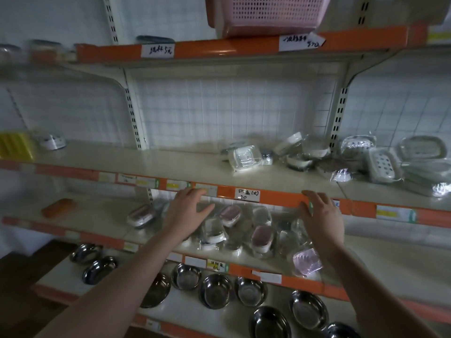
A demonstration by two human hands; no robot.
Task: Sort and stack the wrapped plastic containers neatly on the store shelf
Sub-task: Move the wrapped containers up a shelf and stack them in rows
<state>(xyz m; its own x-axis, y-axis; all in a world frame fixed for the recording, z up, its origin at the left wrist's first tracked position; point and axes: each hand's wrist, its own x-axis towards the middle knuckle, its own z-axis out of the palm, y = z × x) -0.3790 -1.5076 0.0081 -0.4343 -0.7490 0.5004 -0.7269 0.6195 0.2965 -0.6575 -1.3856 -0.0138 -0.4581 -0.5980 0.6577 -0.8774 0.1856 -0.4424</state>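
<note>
Both my hands are raised in front of the orange shelf edge (275,196), holding nothing. Left hand (186,211): fingers spread and relaxed. Right hand (322,215): fingers straight, tips at the edge strip. Wrapped containers (234,225) lie jumbled on the shelf below and behind my hands. A second heap (317,154) sits on the shelf above, right of centre.

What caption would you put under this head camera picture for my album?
Two open hands, left hand and right hand, reach toward a jumble of wrapped plastic containers on a store shelf.
</note>
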